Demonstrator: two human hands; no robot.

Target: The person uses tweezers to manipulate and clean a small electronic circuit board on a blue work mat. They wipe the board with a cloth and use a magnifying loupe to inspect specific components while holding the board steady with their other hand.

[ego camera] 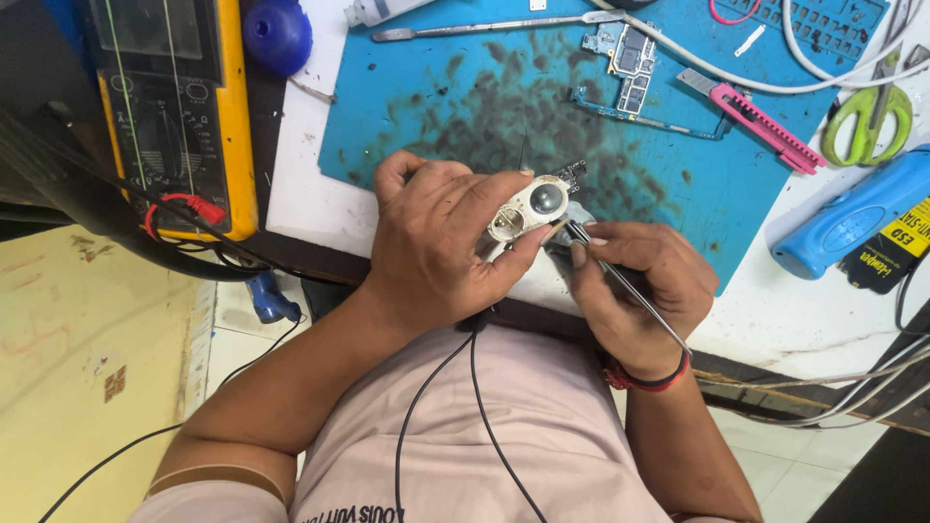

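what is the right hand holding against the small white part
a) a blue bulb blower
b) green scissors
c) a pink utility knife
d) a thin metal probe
d: the right hand pinches a thin metal probe with its tip at the small white part, which the left hand grips; the pink utility knife and green scissors lie untouched on the bench.
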